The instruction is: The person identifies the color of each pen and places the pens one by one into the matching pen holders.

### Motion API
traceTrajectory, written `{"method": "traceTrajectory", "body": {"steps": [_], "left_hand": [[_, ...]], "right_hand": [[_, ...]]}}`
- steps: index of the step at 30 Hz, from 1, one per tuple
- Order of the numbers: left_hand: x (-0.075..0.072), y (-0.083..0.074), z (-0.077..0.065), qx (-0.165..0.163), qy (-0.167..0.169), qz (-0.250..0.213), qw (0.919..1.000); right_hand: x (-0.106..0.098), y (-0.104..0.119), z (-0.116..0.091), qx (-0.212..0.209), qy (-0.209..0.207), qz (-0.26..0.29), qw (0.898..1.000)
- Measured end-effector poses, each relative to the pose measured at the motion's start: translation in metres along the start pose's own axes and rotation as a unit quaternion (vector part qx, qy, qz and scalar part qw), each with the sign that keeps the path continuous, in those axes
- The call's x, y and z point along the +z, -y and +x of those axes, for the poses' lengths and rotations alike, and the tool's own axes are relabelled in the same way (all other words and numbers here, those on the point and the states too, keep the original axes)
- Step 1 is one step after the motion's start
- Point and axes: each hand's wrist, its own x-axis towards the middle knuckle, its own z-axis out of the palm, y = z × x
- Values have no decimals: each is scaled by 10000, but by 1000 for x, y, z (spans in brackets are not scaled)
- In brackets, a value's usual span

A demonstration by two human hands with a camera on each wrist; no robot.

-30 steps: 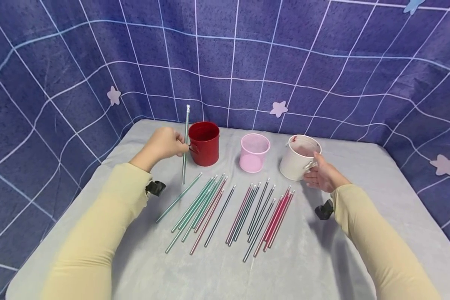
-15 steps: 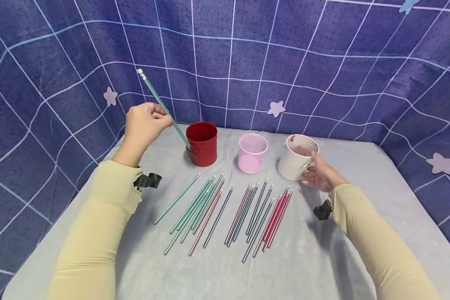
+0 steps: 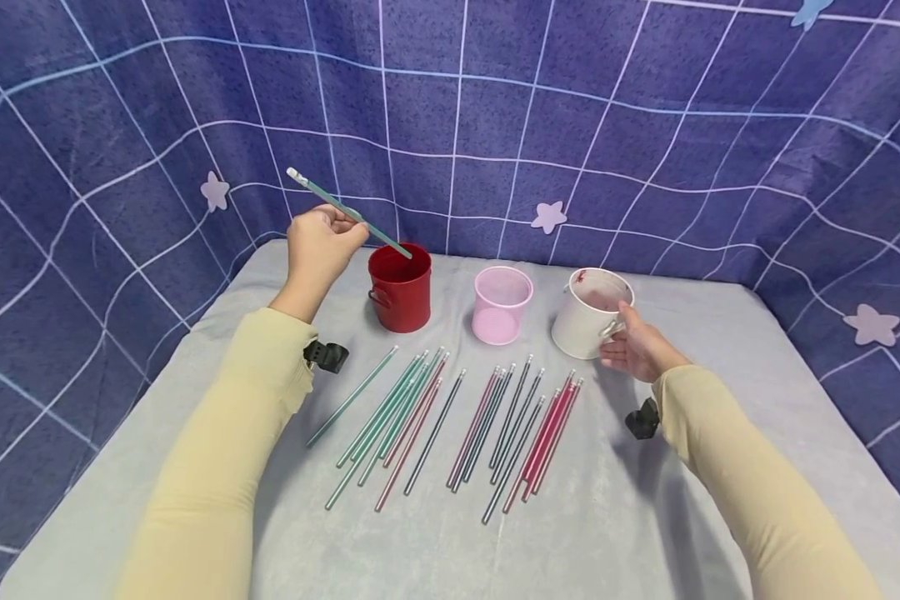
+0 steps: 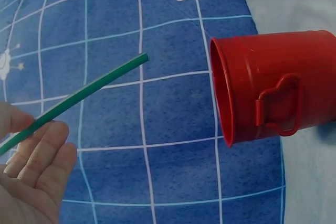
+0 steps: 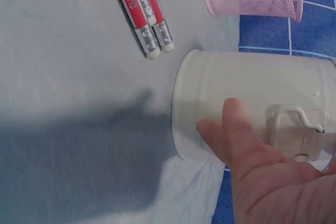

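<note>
In the head view my left hand [image 3: 321,247] pinches a green pencil [image 3: 348,212] between thumb and fingers. It slants, its white eraser end up and to the left. The other end [image 4: 137,59] is outside the mouth of the red bucket [image 4: 273,85], clearly apart from it in the left wrist view. My right hand [image 3: 641,346] rests against the side of the white bucket [image 3: 579,323], fingers nearly straight [image 5: 239,124] and thumb by the rim. The white bucket stands upright on the cloth.
A pink mesh cup [image 3: 501,312] stands between the two buckets. Several green pencils [image 3: 386,408], dark pencils [image 3: 487,425] and red pencils [image 3: 551,437] lie on the grey cloth [image 3: 390,550] in front. A blue curtain [image 3: 450,108] hangs close behind.
My left hand lifted away from beside the red bucket, tilting the pencil, then moved right so the pencil's lower end came up to the bucket's mouth. My right hand stayed at the white bucket.
</note>
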Motion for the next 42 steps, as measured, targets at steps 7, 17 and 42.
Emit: {"method": "traceTrajectory", "body": {"steps": [7, 17, 42], "left_hand": [[6, 6, 8, -37, 57, 125, 9999], [18, 16, 2, -157, 364, 421, 9983], [47, 47, 0, -434, 928, 958, 9901]], "right_hand": [[2, -3, 3, -142, -153, 105, 9997], [6, -6, 5, -473, -369, 357, 9976], [3, -7, 4, -595, -723, 156, 9955]]}}
